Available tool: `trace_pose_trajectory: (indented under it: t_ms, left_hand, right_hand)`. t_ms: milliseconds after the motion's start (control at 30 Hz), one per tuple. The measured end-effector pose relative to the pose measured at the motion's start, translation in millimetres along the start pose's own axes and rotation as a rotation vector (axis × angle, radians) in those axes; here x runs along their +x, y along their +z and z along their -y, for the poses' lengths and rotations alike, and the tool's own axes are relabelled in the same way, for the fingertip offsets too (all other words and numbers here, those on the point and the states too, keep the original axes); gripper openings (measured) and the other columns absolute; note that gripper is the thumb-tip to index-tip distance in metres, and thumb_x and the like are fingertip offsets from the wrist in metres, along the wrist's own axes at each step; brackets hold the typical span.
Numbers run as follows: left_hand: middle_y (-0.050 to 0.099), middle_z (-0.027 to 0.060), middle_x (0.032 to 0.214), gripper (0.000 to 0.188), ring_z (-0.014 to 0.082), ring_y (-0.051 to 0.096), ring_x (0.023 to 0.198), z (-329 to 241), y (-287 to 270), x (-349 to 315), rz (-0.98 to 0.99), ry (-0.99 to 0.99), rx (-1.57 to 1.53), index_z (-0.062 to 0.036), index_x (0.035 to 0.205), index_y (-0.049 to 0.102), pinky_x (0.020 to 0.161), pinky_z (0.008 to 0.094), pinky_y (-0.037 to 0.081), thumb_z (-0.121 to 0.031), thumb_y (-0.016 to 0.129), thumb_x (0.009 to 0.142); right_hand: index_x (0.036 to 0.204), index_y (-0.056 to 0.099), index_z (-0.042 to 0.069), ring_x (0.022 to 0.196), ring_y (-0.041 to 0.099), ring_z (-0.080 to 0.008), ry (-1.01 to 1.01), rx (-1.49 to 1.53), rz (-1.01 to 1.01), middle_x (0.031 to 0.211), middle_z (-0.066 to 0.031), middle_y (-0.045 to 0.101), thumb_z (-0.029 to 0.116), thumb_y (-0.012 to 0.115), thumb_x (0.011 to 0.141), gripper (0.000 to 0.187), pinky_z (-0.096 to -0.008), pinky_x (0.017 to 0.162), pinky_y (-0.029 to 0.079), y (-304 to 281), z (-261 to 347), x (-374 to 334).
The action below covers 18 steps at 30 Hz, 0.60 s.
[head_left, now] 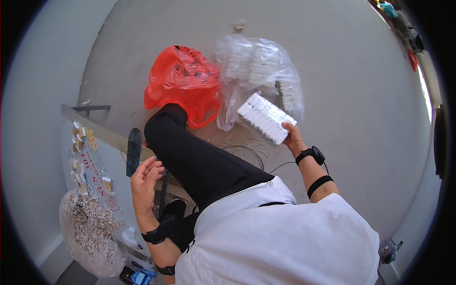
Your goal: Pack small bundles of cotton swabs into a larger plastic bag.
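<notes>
My right hand (293, 137) grips one end of a white, ridged block wrapped in shiny clear film (267, 117). What the block is made of is too small to tell. Just beyond it lies a clear plastic bag (286, 64) holding more white, ridged bundles. My left hand (145, 183) is raised beside the table's edge with its fingers stretched out and nothing in it. A red plastic bag (166, 71) with dark print rests on the floor left of the clear bag, past my knee.
On my left stands a table (114, 209) bearing small white-and-brown packets (108, 185). A large clear bag of tiny brown and white bits (90, 228) sits at its near end, beside a blue item (141, 277). Thin sticks (251, 140) litter the floor. A grey wall rises at left.
</notes>
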State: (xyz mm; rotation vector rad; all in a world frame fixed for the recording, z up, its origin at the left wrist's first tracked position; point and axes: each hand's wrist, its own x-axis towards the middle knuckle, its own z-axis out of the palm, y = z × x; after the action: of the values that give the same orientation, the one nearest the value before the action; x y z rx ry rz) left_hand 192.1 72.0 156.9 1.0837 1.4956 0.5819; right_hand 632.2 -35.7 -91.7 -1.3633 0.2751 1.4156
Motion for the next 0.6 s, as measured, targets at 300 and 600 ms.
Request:
trace_pose_trajectory:
  t_ms: [300,600]
  left_hand:
    - [0.068,0.0143,0.111,0.044,0.018,0.068,0.095,14.8,2.3,22.8,-0.003,-0.091,0.053,0.0044,0.129,0.057,0.081,0.0266,0.055,-0.026,0.065,0.097]
    - [0.068,0.0134,0.109,0.044,0.0185,0.069,0.094,26.6,-6.6,15.0,-0.066,-0.171,0.104,0.0041,0.129,0.057,0.079,0.0273,0.056,-0.026,0.064,0.098]
  right_hand:
    - [0.126,0.057,0.01,0.104,0.066,-0.0309,-0.076,0.553,-0.438,0.12,-0.0084,0.066,0.013,0.078,0.076,0.054,-0.0484,0.079,0.056,-77.6,4.7,61.0]
    - [0.129,0.056,0.011,0.105,0.064,-0.0279,-0.162,0.642,-0.343,0.119,-0.0057,0.066,0.016,0.08,0.078,0.056,-0.0486,0.082,0.053,-50.8,43.8,135.3]
